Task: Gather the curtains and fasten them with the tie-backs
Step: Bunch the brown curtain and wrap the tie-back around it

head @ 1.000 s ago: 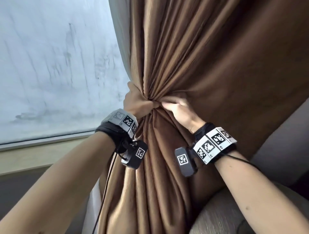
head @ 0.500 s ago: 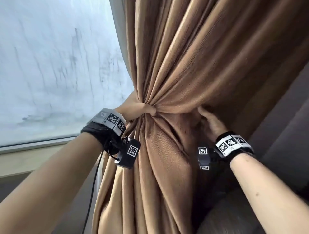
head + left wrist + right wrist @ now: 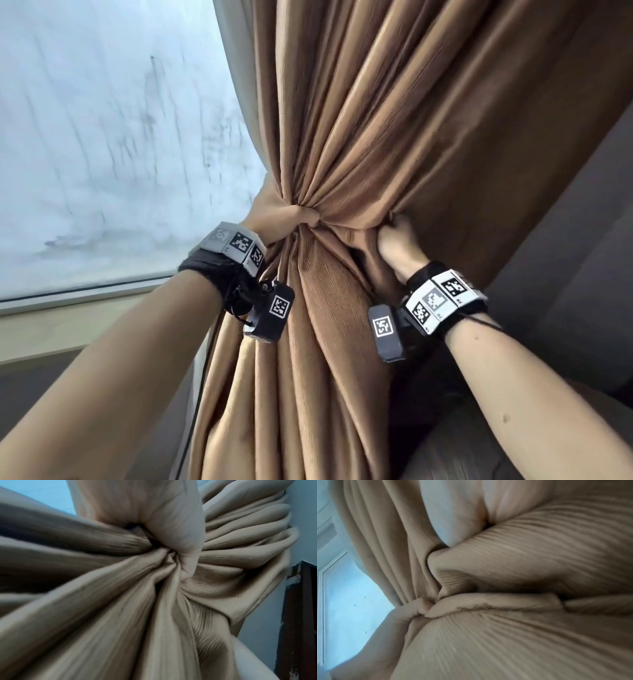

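From the head view we see the brown ribbed curtain (image 3: 342,154) cinched into a waist beside the window (image 3: 102,137); our left hand (image 3: 284,219) wraps that waist, and our right hand (image 3: 397,236) pinches folds at its right edge. At the left wrist, pleats fan out from the thumb's clamp. At the right wrist, blurred ribbed cloth fills the frame.

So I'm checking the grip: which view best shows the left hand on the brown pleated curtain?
The left wrist view: the left hand fills it, thumb pinching the brown pleated curtain. The head view shows its back; the right wrist view, a blurred edge.
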`<state>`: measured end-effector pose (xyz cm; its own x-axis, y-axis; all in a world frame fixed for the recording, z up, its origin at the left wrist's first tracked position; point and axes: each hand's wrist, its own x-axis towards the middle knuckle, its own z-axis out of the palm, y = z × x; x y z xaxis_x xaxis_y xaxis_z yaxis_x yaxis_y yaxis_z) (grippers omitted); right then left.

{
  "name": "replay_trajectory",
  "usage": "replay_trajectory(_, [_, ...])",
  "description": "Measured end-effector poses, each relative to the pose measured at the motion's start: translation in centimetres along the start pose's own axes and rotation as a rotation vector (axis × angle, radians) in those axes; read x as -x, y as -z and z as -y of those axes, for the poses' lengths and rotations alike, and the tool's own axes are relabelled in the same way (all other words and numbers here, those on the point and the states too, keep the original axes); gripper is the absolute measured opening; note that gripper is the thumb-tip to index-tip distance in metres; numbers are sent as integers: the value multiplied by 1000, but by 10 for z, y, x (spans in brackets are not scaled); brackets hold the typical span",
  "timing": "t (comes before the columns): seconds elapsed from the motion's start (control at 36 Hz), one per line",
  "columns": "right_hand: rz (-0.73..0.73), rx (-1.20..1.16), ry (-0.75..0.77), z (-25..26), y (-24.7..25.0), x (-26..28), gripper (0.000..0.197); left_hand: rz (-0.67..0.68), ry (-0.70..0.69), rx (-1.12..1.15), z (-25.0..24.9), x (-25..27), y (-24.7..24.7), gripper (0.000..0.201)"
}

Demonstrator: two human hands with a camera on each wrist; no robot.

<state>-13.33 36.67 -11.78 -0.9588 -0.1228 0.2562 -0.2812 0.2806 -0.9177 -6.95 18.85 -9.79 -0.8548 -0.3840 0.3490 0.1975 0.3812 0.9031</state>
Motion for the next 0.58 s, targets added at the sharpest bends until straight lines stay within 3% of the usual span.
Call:
replay_trajectory(0.14, [-94, -110, -8, 2, 4, 7, 23, -83, 54, -30, 6, -4, -8, 96])
replay_trajectory(0.28, [91, -330, 12, 9, 10, 20, 18, -89, 68, -31, 5, -4, -15, 93])
replay_trajectory(0.33, [211, -281, 33, 14, 10, 22, 17, -84, 55, -28, 4, -3, -17, 95])
replay_trajectory(0.39, [307, -235, 24, 25, 8, 25, 33, -78, 52, -26, 4, -2, -20, 95])
replay_trajectory(0.42, [324, -193, 28, 29, 5, 26, 38, -74, 55, -22, 4, -2, -20, 94])
replay_trajectory(0.5, [346, 1, 118, 42, -6, 29, 27, -50, 61, -20, 4, 0, -20, 88])
replay_trajectory(0.56, [323, 209, 173, 48, -11, 29, 41, -40, 58, -14, 3, 3, -19, 85])
replay_trajectory(0.58, [301, 263, 178, 48, -12, 27, 38, -40, 51, -16, 3, 4, -19, 85])
